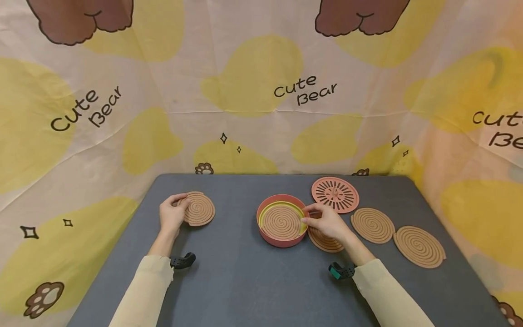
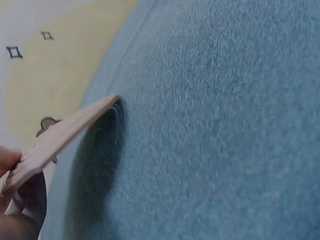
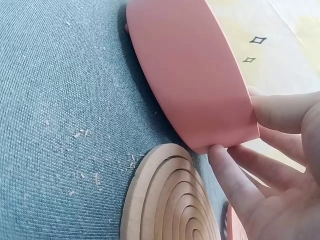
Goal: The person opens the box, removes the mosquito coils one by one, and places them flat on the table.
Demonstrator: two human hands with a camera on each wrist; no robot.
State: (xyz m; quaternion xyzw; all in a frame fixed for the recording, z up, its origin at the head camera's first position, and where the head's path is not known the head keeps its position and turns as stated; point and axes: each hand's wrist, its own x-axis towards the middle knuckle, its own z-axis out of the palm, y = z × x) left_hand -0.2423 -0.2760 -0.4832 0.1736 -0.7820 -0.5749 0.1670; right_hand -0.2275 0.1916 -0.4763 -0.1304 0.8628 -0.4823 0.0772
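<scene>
Tan spiral mosquito coils lie about the hands. At the left of the table my left hand [image 1: 170, 215] pinches one mosquito coil [image 1: 199, 209] by its edge; the left wrist view shows this coil [image 2: 70, 131] tilted, with a shadow beneath it. My right hand [image 1: 328, 221] holds the side of a red round holder [image 1: 283, 243] near the middle. Inside that holder lies another coil [image 1: 281, 221], with a yellow ring round it. Up close, my right fingers [image 3: 232, 177] touch the holder's outer wall and rim. Part of a further coil [image 1: 324, 241] lies beneath the right hand.
A red slotted lid [image 1: 336, 195] lies behind the right hand. Two more coils [image 1: 372, 225] [image 1: 420, 246] lie to the right, edge to edge. Small tan crumbs [image 3: 82, 132] are scattered on the grey tabletop [image 1: 241, 281]. A printed cloth [image 1: 253, 72] hangs round the table.
</scene>
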